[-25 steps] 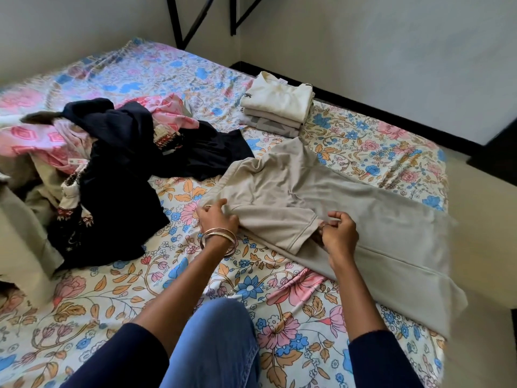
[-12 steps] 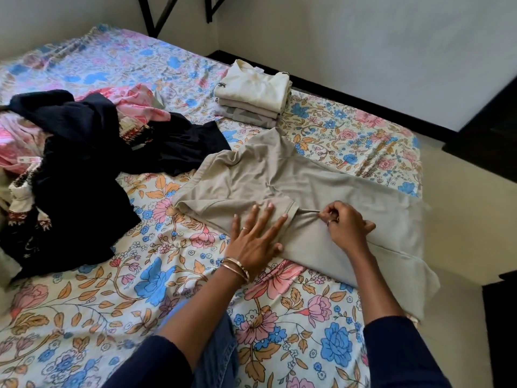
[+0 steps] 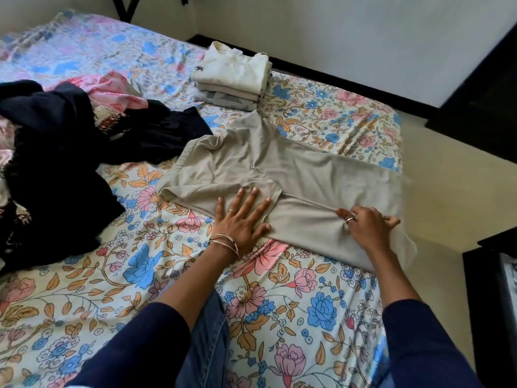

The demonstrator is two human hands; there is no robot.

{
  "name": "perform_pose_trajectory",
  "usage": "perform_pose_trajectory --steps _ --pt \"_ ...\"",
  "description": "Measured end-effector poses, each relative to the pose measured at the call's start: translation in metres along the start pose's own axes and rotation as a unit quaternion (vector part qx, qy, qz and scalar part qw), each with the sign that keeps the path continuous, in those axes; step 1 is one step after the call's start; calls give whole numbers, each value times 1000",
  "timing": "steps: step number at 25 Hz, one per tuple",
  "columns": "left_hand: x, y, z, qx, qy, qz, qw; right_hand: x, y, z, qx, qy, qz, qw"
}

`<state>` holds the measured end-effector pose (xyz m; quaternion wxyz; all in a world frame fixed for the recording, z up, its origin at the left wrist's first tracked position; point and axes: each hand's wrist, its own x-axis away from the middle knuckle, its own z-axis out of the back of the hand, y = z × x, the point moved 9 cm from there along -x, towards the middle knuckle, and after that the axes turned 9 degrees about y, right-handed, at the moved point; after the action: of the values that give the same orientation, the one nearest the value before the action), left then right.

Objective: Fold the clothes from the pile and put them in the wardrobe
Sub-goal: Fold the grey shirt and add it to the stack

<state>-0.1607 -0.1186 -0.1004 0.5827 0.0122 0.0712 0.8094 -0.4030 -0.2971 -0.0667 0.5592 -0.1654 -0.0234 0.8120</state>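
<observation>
A beige garment lies spread across the floral bed sheet, its right end hanging over the bed's edge. My left hand presses flat on its near sleeve, fingers straight and spread. My right hand pinches a fold of the same garment near its lower edge, further right. A pile of unfolded clothes, mostly dark navy with some pink, sits at the left. A stack of folded clothes, cream on top, rests at the far side of the bed.
A pale floor runs along the bed's right side, with dark furniture at the right edge. The wall stands behind the bed. My blue-jeaned knee rests on the near part of the bed.
My left hand went from gripping the garment's shoulder to lying flat on the sleeve. My right hand slid right along the fabric, drawing it taut. The view shifted right.
</observation>
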Motion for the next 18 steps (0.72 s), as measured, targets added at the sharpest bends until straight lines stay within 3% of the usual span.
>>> perform_pose_trajectory --steps 3,6,8,10,11,14,18 --pt "3 3 -1 -10 -10 1 1000 -7 35 10 33 55 -64 996" --pt "7 4 7 -26 44 6 999 2 34 24 14 168 -119 979" --pt "5 11 16 -40 82 -11 996 16 8 27 -38 203 -63 976" --pt "4 21 16 -29 84 -43 995 41 -14 14 -21 189 12 982" --pt "3 23 13 -16 76 -51 996 50 -12 9 -13 183 0 983" --pt "1 20 6 17 62 -46 997 56 15 7 -17 167 -145 975" --pt "0 22 0 8 15 -42 999 55 6 3 61 90 -153 982"
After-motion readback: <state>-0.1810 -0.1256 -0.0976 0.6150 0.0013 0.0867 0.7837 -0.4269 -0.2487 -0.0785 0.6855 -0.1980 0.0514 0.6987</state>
